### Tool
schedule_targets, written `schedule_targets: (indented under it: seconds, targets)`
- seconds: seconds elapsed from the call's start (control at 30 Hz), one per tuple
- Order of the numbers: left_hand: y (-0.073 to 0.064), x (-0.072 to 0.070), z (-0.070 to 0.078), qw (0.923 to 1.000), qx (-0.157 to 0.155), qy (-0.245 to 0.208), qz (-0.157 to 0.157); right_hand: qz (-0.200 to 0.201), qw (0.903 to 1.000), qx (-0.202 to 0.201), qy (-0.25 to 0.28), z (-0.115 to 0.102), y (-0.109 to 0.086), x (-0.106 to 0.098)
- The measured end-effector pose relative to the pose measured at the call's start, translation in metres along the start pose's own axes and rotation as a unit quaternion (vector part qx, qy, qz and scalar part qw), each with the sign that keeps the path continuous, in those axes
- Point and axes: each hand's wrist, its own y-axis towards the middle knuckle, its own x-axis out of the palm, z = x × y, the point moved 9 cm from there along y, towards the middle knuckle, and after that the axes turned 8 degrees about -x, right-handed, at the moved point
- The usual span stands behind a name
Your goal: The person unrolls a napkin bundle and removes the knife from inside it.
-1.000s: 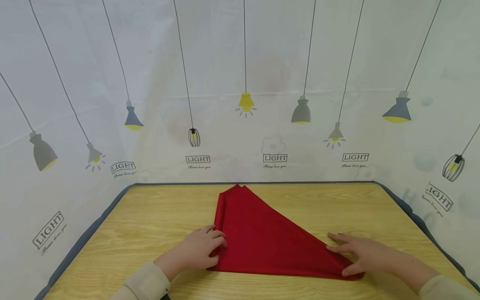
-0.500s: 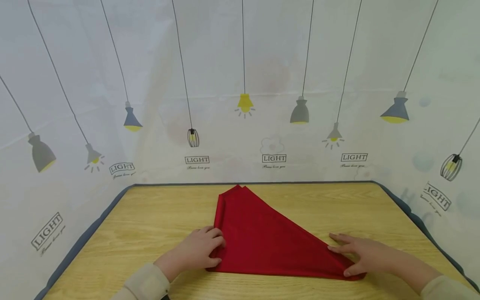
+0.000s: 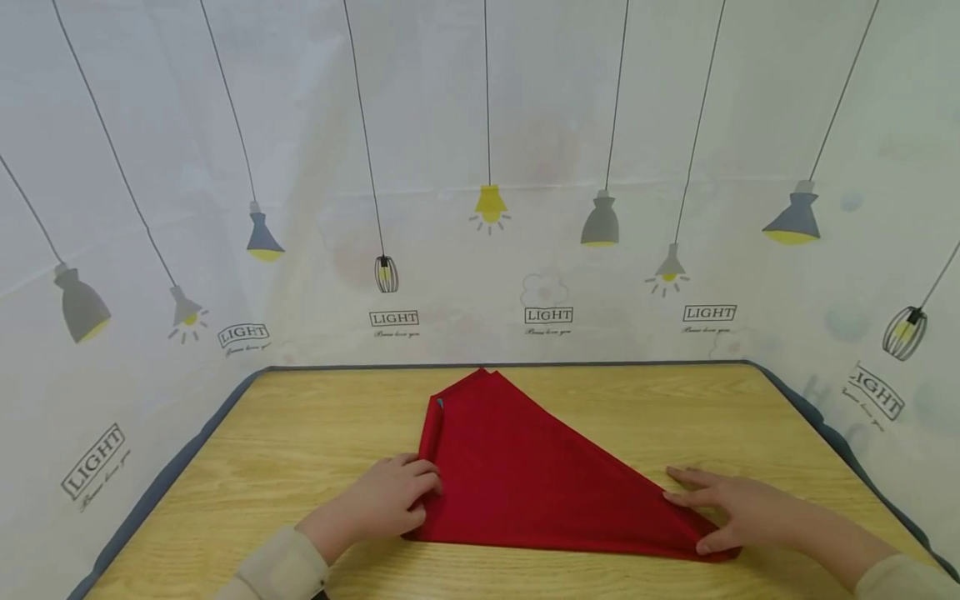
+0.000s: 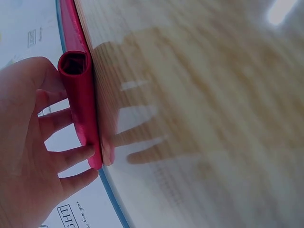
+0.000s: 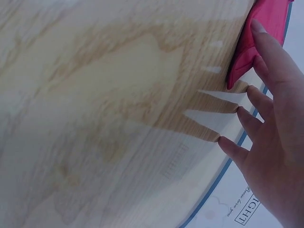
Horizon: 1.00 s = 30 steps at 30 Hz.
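A red cloth, folded into a rough triangle, lies on the wooden table. Its left side forms a tube-like roll, whose hollow end shows in the left wrist view. My left hand grips this rolled edge, fingers curled over it near the lower left corner. At the pointed right corner, my right hand rests with fingers spread and fairly straight. Its thumb and index finger touch the cloth, while the other fingertips reach the tabletop. A small teal spot shows at the top of the roll.
The wooden table has a glossy surface and a dark blue border. A pale backdrop printed with hanging lamps surrounds it at the back and both sides. The cloth's top point almost reaches the back edge.
My left hand has shifted slightly left, taking the rolled edge with it, and the teal spot has come into view. My right hand and the right corner have moved slightly right.
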Motion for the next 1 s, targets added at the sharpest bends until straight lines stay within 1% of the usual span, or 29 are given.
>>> schedule_targets:
  seconds: [0.17,0.33,0.5,0.6,0.7,0.8,0.9,1.0]
  targets:
    - [-0.001,-0.001,-0.001,1.0,-0.005,-0.001,-0.002,0.005,0.9999,-0.013,-0.006,-0.001,-0.001,-0.001]
    - [-0.002,0.001,-0.004,0.9999,-0.006,0.014,-0.005,0.008,0.9999,-0.013,-0.005,0.0,-0.001,0.0]
    - [-0.006,0.0,-0.006,0.9999,0.002,0.011,0.007,0.013,0.9997,-0.019,-0.012,0.0,-0.002,0.0]
    - [-0.008,-0.002,-0.008,0.9999,0.005,0.001,0.014,0.009,0.9999,-0.007,-0.01,0.001,-0.002,0.0]
    - [-0.009,-0.003,-0.009,0.9998,0.008,0.0,0.019,0.004,0.9999,0.007,-0.007,0.002,-0.001,0.0]
    - [-0.01,-0.003,-0.011,0.9997,0.009,0.002,0.024,0.002,0.9999,0.012,-0.005,0.002,-0.001,0.0]
    - [-0.011,-0.002,-0.013,0.9998,0.008,0.001,0.017,0.001,0.9999,0.016,-0.002,0.002,-0.001,0.0]
    - [-0.012,-0.001,-0.015,1.0,0.004,-0.009,-0.002,-0.002,0.9998,0.018,0.004,0.002,-0.001,0.001]
